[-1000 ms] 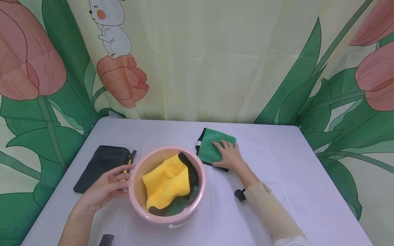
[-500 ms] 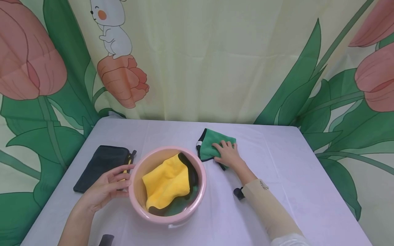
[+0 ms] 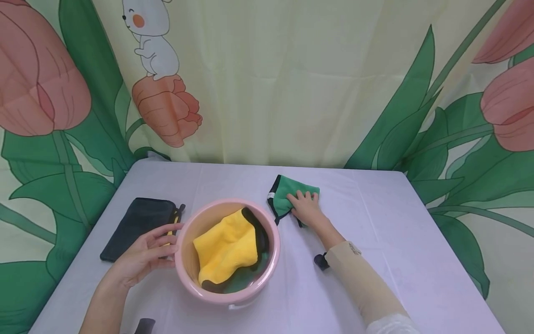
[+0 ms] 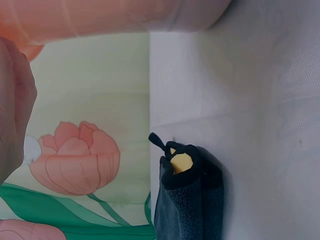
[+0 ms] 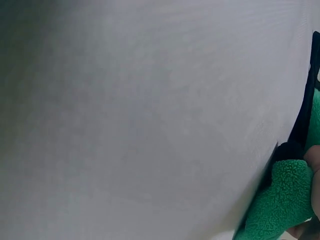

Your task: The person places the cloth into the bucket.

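A pink bucket stands on the table, with a yellow cloth edged in black lying in it over something dark green. My left hand touches the bucket's left side, its fingers extended along the rim. Farther back and to the right, a green cloth with black edging and a small white tag lies on the table. My right hand grips the near part of this cloth. In the right wrist view, green fabric is bunched up at the thumb and fingers.
Left of the bucket lies a folded dark cloth with a loop and some yellow showing at its edge. A white tablecloth covers the table. A printed curtain hangs behind it.
My right hand has drawn its fingers together, and the near edge of the green cloth has bunched up. The left hand and the bucket have stayed in place.
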{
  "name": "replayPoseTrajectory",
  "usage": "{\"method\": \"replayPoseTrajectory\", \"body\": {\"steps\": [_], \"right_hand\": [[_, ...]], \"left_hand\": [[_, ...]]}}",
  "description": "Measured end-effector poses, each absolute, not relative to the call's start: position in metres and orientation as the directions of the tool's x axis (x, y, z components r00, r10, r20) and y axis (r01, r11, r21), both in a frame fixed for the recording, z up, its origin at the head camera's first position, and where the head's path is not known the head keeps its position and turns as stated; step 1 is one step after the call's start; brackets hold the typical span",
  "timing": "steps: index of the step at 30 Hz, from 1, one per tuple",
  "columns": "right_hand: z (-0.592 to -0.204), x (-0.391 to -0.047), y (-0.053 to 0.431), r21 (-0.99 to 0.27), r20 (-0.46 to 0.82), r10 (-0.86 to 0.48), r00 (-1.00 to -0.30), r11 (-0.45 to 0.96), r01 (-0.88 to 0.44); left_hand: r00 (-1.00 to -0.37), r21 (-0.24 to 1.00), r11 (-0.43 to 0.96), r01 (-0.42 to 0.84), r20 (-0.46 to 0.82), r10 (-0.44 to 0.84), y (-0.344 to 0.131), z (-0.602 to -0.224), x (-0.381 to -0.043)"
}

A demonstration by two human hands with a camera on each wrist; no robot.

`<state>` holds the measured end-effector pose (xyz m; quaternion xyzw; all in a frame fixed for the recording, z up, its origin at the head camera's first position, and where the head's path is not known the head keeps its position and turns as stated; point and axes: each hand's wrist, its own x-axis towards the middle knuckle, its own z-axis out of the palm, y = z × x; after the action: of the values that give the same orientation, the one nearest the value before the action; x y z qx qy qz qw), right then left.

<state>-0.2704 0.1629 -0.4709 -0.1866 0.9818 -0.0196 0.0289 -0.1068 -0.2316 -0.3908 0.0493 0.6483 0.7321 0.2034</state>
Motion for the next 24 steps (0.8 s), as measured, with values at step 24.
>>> {"method": "replayPoseTrajectory", "body": {"steps": [24], "right_hand": [[-0.39,-0.248,0.164,0.0,0.388,-0.458,-0.8,0.868,-0.497]], "left_hand": [[-0.903,0.966,-0.127,-0.225,-0.158,0.4,-0.232,-0.39,-0.107]]}}
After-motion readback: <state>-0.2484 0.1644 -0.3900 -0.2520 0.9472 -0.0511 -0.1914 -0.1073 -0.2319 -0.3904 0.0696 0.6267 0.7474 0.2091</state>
